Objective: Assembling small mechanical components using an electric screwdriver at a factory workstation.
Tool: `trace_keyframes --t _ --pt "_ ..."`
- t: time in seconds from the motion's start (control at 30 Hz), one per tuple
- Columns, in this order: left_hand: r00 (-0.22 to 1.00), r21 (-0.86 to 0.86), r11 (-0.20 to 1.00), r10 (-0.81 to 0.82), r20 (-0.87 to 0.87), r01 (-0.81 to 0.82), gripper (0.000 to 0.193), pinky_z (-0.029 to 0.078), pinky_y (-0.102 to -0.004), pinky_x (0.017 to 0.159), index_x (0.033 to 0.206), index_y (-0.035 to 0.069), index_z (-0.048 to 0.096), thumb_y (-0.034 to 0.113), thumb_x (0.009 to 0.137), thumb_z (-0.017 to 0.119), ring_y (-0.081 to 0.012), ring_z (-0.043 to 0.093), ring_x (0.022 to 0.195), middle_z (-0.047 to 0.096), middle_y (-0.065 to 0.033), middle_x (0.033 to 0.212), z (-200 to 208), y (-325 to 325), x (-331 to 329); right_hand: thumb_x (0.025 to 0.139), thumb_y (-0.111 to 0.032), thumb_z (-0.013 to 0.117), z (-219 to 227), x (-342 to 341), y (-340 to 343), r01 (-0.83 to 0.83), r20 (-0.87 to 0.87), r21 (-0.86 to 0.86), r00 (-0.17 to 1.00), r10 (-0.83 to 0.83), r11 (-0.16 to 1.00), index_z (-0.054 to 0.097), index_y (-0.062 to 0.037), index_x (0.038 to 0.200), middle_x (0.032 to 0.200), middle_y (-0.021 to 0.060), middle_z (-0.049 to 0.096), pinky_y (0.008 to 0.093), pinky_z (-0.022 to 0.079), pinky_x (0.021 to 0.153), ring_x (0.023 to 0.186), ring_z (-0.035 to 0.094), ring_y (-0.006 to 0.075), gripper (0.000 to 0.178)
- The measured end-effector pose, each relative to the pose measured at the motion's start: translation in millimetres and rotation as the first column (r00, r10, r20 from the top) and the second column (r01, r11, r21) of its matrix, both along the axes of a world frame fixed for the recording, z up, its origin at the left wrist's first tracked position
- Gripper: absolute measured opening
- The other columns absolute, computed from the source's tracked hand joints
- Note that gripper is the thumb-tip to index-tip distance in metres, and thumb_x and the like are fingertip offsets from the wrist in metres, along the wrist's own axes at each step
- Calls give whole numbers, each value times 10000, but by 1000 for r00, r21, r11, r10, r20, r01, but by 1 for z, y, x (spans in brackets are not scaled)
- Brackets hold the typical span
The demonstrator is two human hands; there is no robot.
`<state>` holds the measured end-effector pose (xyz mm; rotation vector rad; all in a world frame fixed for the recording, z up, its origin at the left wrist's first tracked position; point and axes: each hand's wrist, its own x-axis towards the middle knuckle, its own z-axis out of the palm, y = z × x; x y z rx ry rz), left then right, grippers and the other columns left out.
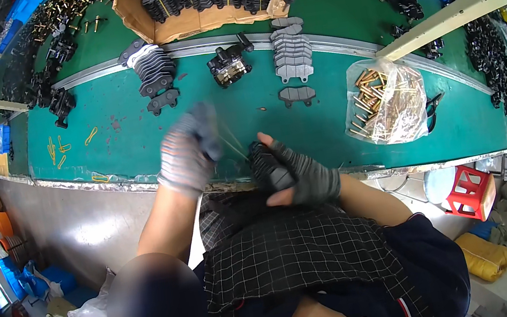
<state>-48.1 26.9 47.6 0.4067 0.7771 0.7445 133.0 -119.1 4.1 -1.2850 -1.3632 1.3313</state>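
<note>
At the near edge of the green table (317, 126), the right hand (311, 173) clasps a dark pad stack (266, 166), best squeezed square while the blurred left hand (189, 145), its grip unreadable to me, tensions a thin band (234, 140).

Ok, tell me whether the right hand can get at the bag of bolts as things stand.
Probably yes: the bag of bolts lies on the green tabletop beyond the right hand, with nothing seen standing between. That hand holds a stack of dark pads, so it would likely need freeing first.
</note>
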Motion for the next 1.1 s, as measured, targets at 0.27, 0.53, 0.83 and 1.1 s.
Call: trace_keyframes --t 0.27,0.53,0.83,1.1 --pt "554 727 128 563 -614 675 414 500 -353 793 1150 24 577 273 831 666 -298 624 884 654 -148 1024 -25 73 29 607 -348 851 17 65 11 -152 464 59 879 108 987 352 -101 1424 1393 200 380 452 324 1068 1292 381 351 989" --pt "448 449 197 56 -892 871 570 459 -390 901 1280 34 481 194 790 723 -360 567 1067 575 -230 1166 -42 103 50 583 -386 823 3 96 63 -355 896 267 434 -95 896 410 -145 1387 1363 170 402 470 285 1097 1307 335 394 936" --pt "580 660 149 365 -729 736 463 464 -424 888 1229 54 533 203 813 673 -385 572 1034 599 -237 1105 -44 97 54 547 -441 824 -11 109 124 -390 867 357 476 -146 849 434 -145 1355 1398 145 381 489 266 1104 1319 326 367 944" --pt "735 630 624 128 -666 462 277 462 -345 783 1138 37 584 49 862 565 -267 570 851 606 -116 924 -37 11 -36 551 -409 821 -16 97 101 -341 851 508 342 -399 791 526 -134 1261 1320 115 473 447 392 1000 1220 444 339 816"
